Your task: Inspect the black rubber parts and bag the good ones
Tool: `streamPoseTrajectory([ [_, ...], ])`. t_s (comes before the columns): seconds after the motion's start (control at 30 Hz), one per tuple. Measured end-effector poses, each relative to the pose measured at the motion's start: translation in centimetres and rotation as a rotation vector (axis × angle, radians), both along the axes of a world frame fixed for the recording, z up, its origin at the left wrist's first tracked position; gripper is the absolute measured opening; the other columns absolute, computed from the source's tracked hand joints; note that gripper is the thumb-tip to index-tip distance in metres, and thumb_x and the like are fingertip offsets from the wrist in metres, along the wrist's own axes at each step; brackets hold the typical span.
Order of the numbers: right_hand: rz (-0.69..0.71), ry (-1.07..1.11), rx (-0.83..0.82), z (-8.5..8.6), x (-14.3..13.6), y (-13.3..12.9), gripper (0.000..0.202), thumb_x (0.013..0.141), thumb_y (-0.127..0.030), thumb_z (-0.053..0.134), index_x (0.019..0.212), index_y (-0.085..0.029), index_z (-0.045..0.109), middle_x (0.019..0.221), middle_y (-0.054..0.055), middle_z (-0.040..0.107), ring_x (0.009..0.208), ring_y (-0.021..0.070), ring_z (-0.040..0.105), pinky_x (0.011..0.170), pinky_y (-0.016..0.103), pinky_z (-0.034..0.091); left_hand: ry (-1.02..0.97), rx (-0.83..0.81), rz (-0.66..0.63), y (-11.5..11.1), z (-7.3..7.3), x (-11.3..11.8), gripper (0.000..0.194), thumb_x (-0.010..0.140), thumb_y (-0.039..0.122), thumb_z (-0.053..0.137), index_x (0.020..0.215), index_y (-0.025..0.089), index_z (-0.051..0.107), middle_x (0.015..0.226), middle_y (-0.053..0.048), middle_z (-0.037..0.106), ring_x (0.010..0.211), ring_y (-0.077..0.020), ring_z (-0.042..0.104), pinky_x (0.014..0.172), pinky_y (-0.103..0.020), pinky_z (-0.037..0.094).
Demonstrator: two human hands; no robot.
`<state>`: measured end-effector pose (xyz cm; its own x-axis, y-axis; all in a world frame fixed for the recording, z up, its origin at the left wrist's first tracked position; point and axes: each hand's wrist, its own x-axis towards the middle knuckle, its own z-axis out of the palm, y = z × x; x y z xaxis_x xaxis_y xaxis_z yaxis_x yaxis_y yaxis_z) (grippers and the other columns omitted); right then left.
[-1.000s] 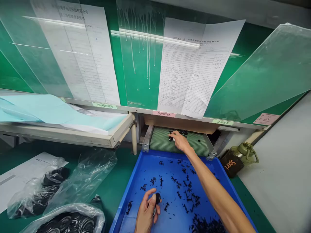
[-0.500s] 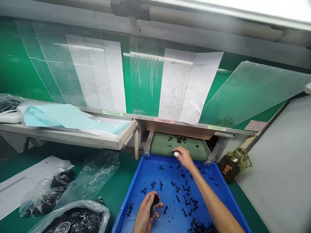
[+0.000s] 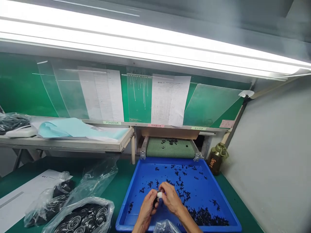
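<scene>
Over the blue tray, my left hand is closed round a few black round parts, mostly hidden by the fingers. My right hand meets it from the right, its fingertips pinched against the upper end of those parts. A white covering sits on one right fingertip. What the right fingers grip is hidden. Small black scraps lie scattered in the tray below, heaped at its near right. Beyond the tray, several black discs rest on a green ribbed belt.
At the left, a clear bag of black ringed discs stands open near a second bag. A raised shelf holds papers. A dark bottle stands right of the tray. A clear plastic bag pokes up at the tray's near edge.
My right hand has come back from the belt to my left hand. The view has tilted up, showing the lamp, and a clear bag appears at the bottom edge.
</scene>
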<state>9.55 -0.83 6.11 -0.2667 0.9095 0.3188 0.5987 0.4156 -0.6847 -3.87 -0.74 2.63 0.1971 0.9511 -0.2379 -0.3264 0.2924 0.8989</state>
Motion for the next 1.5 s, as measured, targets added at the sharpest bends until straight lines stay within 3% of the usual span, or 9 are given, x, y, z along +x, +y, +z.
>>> streamPoseTrajectory([
  [0.27, 0.089, 0.148, -0.358, 0.1, 0.7, 1.7, 0.019, 0.066, -0.013, 0.056, 0.079, -0.017, 0.069, 0.074, -0.001, 0.057, 0.056, 0.0103, 0.054, 0.051, 0.020, 0.044, 0.087, -0.032, -0.049, 0.0, 0.3, 0.1, 0.045, 0.063, 0.059, 0.064, 0.065, 0.017, 0.050, 0.048, 0.006, 0.045, 0.036, -0.0038, 0.028, 0.040, -0.018, 0.007],
  [0.4, 0.107, 0.219, -0.436, -0.7, 0.2, 2.3, 0.027, 0.069, -0.014, 0.052, 0.092, -0.016, 0.067, 0.071, -0.001, 0.057, 0.052, 0.0103, 0.057, 0.048, 0.020, 0.046, 0.052, -0.057, -0.017, 0.2, 0.5, 0.0, 0.050, 0.061, 0.064, 0.064, 0.071, 0.017, 0.053, 0.049, 0.006, 0.048, 0.035, -0.0033, 0.027, 0.040, -0.018, 0.006],
  [0.53, 0.102, 0.284, -0.377, -1.6, -0.4, 1.9, 0.032, 0.078, -0.015, 0.042, 0.099, -0.019, 0.066, 0.088, 0.002, 0.055, 0.058, 0.0095, 0.058, 0.054, 0.022, 0.049, 0.022, -0.023, 0.028, 0.2, 0.5, 0.0, 0.048, 0.068, 0.062, 0.061, 0.077, 0.016, 0.055, 0.057, 0.005, 0.052, 0.040, -0.0032, 0.030, 0.040, -0.017, 0.010],
  [0.8, 0.150, -0.006, -0.106, -0.6, 0.5, 1.8, 0.029, 0.083, -0.016, 0.040, 0.097, -0.024, 0.065, 0.079, 0.001, 0.058, 0.081, 0.0161, 0.054, 0.079, 0.029, 0.041, 0.101, -0.043, 0.120, 0.6, -0.1, 0.2, 0.050, 0.067, 0.065, 0.060, 0.072, 0.016, 0.052, 0.049, 0.008, 0.038, 0.039, -0.0034, 0.026, 0.038, -0.017, 0.012],
  [1.07, 0.094, 0.061, -0.186, -1.9, -0.7, 2.8, 0.027, 0.083, -0.010, 0.035, 0.083, -0.019, 0.060, 0.060, -0.004, 0.055, 0.055, 0.0101, 0.052, 0.059, 0.020, 0.040, 0.106, -0.036, 0.113, 1.0, -0.7, 0.4, 0.051, 0.064, 0.065, 0.062, 0.063, 0.016, 0.049, 0.049, 0.008, 0.040, 0.036, -0.0017, 0.026, 0.035, -0.015, 0.016],
  [1.17, 0.088, -0.112, -0.225, -0.5, 1.4, 5.0, 0.034, 0.078, -0.003, 0.037, 0.092, -0.023, 0.062, 0.071, -0.005, 0.062, 0.059, 0.0083, 0.057, 0.060, 0.017, 0.040, 0.068, -0.065, 0.093, 1.1, -0.6, 0.3, 0.047, 0.064, 0.060, 0.066, 0.063, 0.016, 0.048, 0.050, 0.007, 0.045, 0.033, -0.0005, 0.027, 0.034, -0.014, 0.015],
  [1.27, -0.170, -0.256, -0.109, 2.3, 4.5, 9.5, 0.035, 0.077, -0.002, 0.041, 0.097, -0.022, 0.063, 0.101, 0.002, 0.062, 0.086, 0.0128, 0.059, 0.074, 0.020, 0.041, 0.015, -0.133, 0.131, 1.1, -0.3, 0.1, 0.043, 0.064, 0.056, 0.068, 0.069, 0.017, 0.050, 0.054, 0.004, 0.054, 0.031, -0.0004, 0.030, 0.032, -0.013, 0.013],
  [1.37, -0.411, -0.270, -0.086, 4.7, 6.9, 15.1, 0.035, 0.085, -0.007, 0.034, 0.108, -0.017, 0.059, 0.105, 0.011, 0.059, 0.093, 0.0178, 0.057, 0.078, 0.026, 0.040, -0.017, -0.178, 0.146, 1.3, -0.2, -0.1, 0.045, 0.060, 0.055, 0.070, 0.083, 0.018, 0.059, 0.055, 0.003, 0.057, 0.029, -0.0013, 0.032, 0.030, -0.013, 0.011],
  [1.5, -0.580, -0.278, -0.119, 5.8, 7.7, 21.1, 0.028, 0.086, -0.012, 0.039, 0.103, -0.011, 0.061, 0.103, 0.017, 0.059, 0.093, 0.0230, 0.059, 0.076, 0.030, 0.040, -0.073, -0.207, 0.105, 1.7, -1.1, -0.2, 0.050, 0.057, 0.053, 0.073, 0.087, 0.015, 0.063, 0.054, 0.002, 0.057, 0.027, -0.0013, 0.035, 0.030, -0.014, 0.016],
])
